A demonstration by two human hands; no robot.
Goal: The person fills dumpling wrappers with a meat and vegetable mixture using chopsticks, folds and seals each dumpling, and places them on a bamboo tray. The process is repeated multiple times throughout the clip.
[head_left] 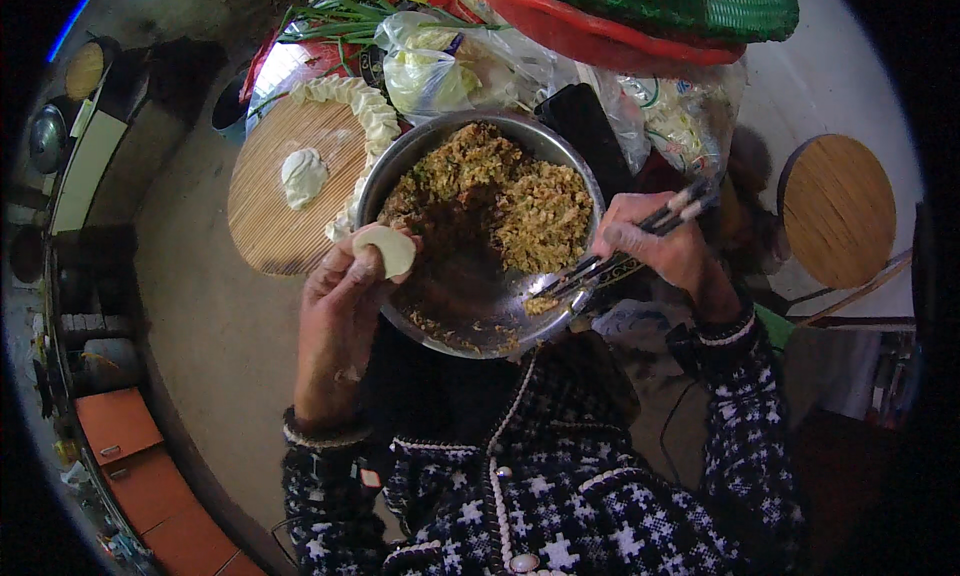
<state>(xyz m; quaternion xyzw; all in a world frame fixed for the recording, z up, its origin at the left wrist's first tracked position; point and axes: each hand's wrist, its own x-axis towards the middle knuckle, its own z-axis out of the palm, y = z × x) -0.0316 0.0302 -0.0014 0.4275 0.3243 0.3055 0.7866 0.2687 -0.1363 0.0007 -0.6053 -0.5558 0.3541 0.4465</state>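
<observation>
Between my hands sits a large steel bowl (375,198) of brown-yellow minced filling (545,211), heaped along its far and right sides. My left hand (345,281) pinches a round, pale dumpling wrapper (386,252) over the bowl's left rim. In my right hand (665,244) is a pair of chopsticks (655,226), slanting down into the bowl. Their tips touch a small lump of filling (541,304) near the right wall. To the left, a round slatted board (285,226) bears a piece of white dough (304,179) and a curved row of shaped dumplings (362,101).
Behind the bowl lie a plastic bag with a pale cabbage (425,71), green onions (345,21) and a black phone (580,121). A red basin (600,31) and a green basket (740,6) stand far right. A round wooden stool (838,211) is at right; orange cabinets (150,476) line the left.
</observation>
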